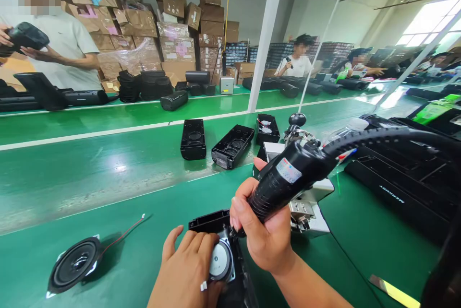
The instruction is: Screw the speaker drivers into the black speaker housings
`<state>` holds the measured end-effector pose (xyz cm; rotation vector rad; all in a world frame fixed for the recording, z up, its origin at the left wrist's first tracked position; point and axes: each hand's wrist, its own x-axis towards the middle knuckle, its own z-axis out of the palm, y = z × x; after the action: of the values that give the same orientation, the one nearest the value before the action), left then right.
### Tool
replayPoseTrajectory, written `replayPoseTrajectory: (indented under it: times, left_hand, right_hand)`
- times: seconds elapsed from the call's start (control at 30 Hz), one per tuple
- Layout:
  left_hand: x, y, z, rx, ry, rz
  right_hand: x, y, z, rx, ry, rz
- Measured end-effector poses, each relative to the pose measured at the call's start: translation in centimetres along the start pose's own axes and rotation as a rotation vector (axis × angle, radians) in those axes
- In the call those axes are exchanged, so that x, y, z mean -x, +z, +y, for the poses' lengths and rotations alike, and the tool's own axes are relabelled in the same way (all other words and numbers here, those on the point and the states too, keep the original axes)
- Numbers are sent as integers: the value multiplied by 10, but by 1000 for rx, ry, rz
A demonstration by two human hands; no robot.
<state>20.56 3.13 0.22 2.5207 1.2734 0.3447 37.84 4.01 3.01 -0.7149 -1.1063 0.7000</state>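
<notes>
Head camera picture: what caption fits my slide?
Right hand aims screwdriver at speaker steadied by left hand.

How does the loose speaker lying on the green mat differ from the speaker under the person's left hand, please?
The loose speaker lies apart on the green mat cone up, untouched; the seated speaker sits in a black housing, its silvery magnet back up, under the left hand. The loose one trails a red wire; the seated one has the electric screwdriver, gripped by the right hand, at its edge. Both are round.
</notes>
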Motion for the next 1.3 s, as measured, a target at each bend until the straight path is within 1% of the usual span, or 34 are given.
replayPoseTrajectory:
  times: [0.17,0.4,0.57,0.67,0.83,1.0,1.1,1.2,1.3]
  left_hand:
    - [1,2,-1,2,2,21]
    - [1,1,-1,1,-4,4]
    - [1,1,0,-46,18,18]
    - [1,1,1,-86,23,20]
    - [-2,-2,7,-114,26,-12]
    - [-6,-7,14,-148,34,-25]
    - [-7,-8,14,-152,28,-42]
    - [-8,-9,11,-121,29,-84]
    - [-9,-10,10,-116,22,-93]
  right_hand:
    - [0,1,1,-32,-11,2]
    - [0,-2,4,-16,6,-4]
    - [2,-3,7,4,9,-14]
    - [2,-2,9,-12,41,-22]
    - [2,-1,13,-24,86,-50]
    - [0,-1,5,20,116,-123]
    - [-2,-1,0,41,121,-163]
    - [-4,-1,0,46,130,-172]
    - [-5,0,3,39,130,-170]
